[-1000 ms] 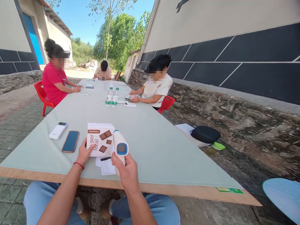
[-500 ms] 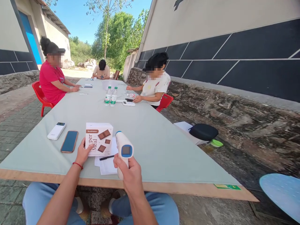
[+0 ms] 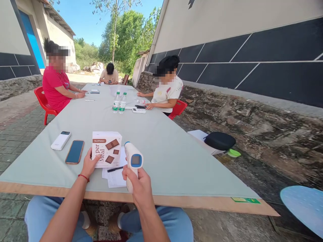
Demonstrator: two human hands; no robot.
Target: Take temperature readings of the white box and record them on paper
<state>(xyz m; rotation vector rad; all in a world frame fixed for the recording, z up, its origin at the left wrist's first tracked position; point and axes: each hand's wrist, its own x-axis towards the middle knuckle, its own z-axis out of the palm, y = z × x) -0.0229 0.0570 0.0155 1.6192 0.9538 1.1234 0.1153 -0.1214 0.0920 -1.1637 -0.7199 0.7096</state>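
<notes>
My left hand (image 3: 91, 163) grips the left side of a white box (image 3: 106, 148) with chocolate pieces printed on its front, thumb across the face. In my right hand (image 3: 138, 181) is a white and blue infrared thermometer (image 3: 133, 155), held by its handle, its small grey screen facing me. Under and beside the box lie white paper sheets (image 3: 116, 178) with a black pen (image 3: 115, 169) on them. Left of the box a smartphone (image 3: 75, 152) rests face up, and a white power bank (image 3: 61, 140) is just beyond it.
Two water bottles (image 3: 119, 103) stand mid-table on the grey-green cloth (image 3: 171, 161). Three people sit around the table, one left, one right and one at the far end. Right of the table are a black case (image 3: 219, 141) and a light-blue round surface (image 3: 302, 208).
Both hands keep hold of the box and the thermometer, almost unmoved. The person on the right has shifted slightly.
</notes>
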